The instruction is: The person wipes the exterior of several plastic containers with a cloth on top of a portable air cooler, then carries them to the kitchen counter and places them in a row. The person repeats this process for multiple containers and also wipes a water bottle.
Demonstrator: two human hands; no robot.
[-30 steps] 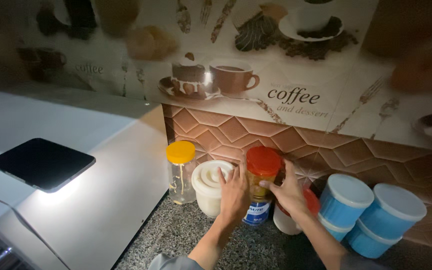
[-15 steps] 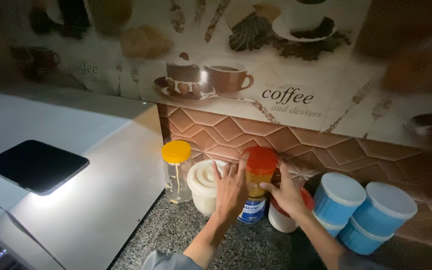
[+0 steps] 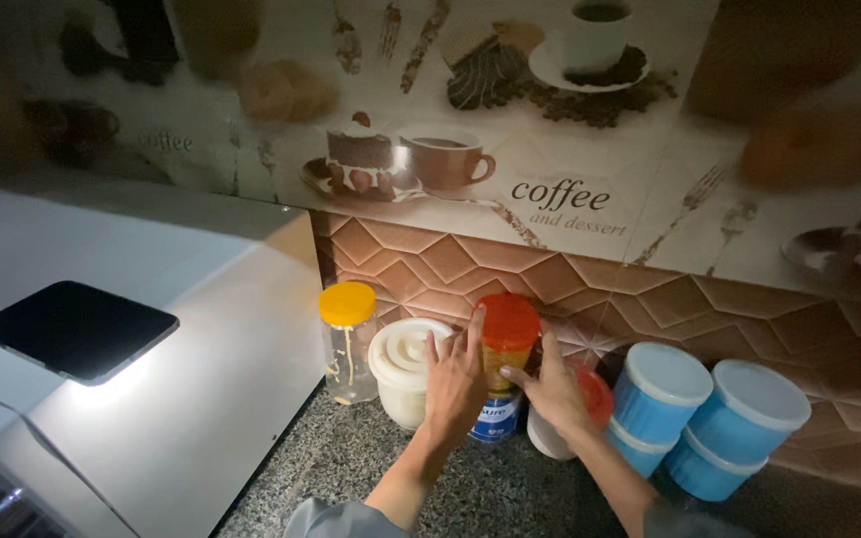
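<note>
In the middle of the frame our left hand (image 3: 455, 384) and right hand (image 3: 553, 387) grasp the red-lidded jar (image 3: 506, 349). It sits on a blue can (image 3: 495, 418) and might tip if we pull crooked.

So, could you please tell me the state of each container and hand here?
Red-lidded jar: lid on, upright, held by both hands.
Left hand: fingers on jar.
Right hand: fingers on jar.
Yellow-lidded jar: closed, nearly empty.
White tub: lidded.
Blue tubs: lidded.
</note>
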